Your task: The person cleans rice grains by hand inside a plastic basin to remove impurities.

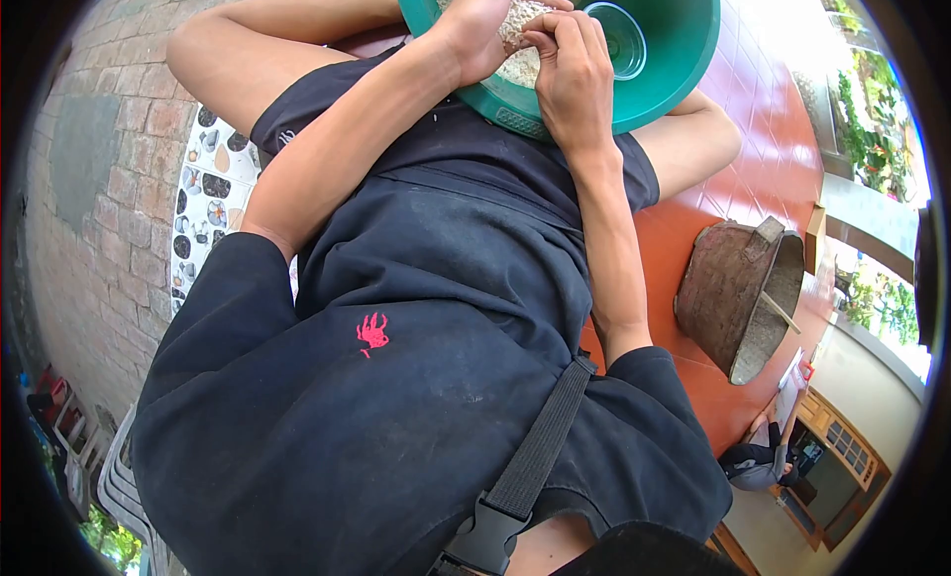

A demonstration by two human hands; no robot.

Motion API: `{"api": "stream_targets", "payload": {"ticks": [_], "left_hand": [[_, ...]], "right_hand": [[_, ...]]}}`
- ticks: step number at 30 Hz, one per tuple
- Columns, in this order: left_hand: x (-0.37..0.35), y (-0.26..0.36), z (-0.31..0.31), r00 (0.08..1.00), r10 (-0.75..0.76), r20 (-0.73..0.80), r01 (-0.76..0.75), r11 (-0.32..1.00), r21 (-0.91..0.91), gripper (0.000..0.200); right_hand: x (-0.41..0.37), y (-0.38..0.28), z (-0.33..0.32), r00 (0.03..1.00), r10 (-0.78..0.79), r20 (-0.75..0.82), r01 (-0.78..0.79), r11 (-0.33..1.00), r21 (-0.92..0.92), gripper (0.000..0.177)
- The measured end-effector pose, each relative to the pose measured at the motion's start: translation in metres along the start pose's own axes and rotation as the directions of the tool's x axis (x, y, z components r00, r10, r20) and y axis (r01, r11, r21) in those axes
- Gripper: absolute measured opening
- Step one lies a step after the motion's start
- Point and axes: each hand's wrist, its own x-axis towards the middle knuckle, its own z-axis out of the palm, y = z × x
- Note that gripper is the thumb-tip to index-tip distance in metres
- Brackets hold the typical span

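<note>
In the head view a green plastic basin [684,56] rests on my lap, with white rice-like grains [519,69] in its near left part. My left hand [477,29] is cupped, palm up, over the basin and holds a small heap of the grains [525,19]. Close against it, my right hand [577,76] has its fingers bent and pinched together at the heap. Whatever lies between those fingertips is too small to make out. A clear round container [619,41] sits inside the basin, just right of my right hand.
An old brown tub [718,289] with a stick [781,313] in it lies on the red tiled floor [684,205] to the right. Another person [763,462] is farther off at lower right. Brick paving [129,190] and a pebble-patterned tile edge [213,185] run along the left.
</note>
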Motion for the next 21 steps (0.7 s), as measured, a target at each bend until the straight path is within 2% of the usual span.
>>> {"api": "stream_targets", "payload": {"ticks": [1, 3, 6, 12, 15, 17, 18, 20, 21], "left_hand": [[-0.001, 0.001, 0.005, 1.000, 0.000, 0.000, 0.000, 1.000, 0.000, 0.052], [-0.005, 0.003, 0.017, 0.981, -0.012, -0.196, 0.022, 0.999, 0.049, 0.053], [-0.003, 0.001, 0.012, 0.989, -0.011, -0.144, 0.017, 0.999, 0.042, 0.053], [-0.005, 0.004, 0.017, 0.986, -0.015, -0.168, 0.019, 1.000, 0.023, 0.053], [-0.007, 0.004, 0.020, 0.984, -0.025, -0.177, 0.025, 1.000, -0.001, 0.052], [-0.006, 0.004, 0.020, 0.984, -0.039, -0.173, 0.036, 0.999, -0.021, 0.052], [-0.007, 0.006, 0.023, 0.984, -0.051, -0.169, 0.046, 0.998, -0.039, 0.053], [-0.011, 0.008, 0.028, 0.980, -0.061, -0.190, 0.055, 0.998, -0.035, 0.053], [-0.013, 0.010, 0.032, 0.975, -0.072, -0.209, 0.067, 0.997, -0.030, 0.053]], "right_hand": [[0.000, 0.000, -0.001, 1.000, 0.013, -0.013, -0.012, 0.999, 0.033, 0.008], [0.000, 0.000, -0.002, 0.999, 0.026, -0.024, -0.024, 0.997, 0.069, 0.009], [-0.001, 0.000, -0.004, 0.998, 0.061, -0.012, -0.060, 0.992, 0.107, 0.010], [-0.001, -0.001, -0.003, 0.997, 0.073, -0.035, -0.069, 0.991, 0.111, 0.006], [0.000, -0.005, -0.008, 0.984, 0.156, -0.090, -0.142, 0.979, 0.149, 0.006], [0.000, -0.003, -0.016, 0.927, 0.264, -0.267, -0.269, 0.963, 0.018, 0.009], [0.001, 0.001, -0.019, 0.928, 0.262, -0.266, -0.267, 0.963, 0.019, 0.009], [0.002, 0.010, -0.023, 0.877, 0.235, -0.420, -0.308, 0.945, -0.114, 0.009], [0.000, 0.014, -0.023, 0.871, 0.231, -0.434, -0.319, 0.937, -0.141, 0.006]]}}
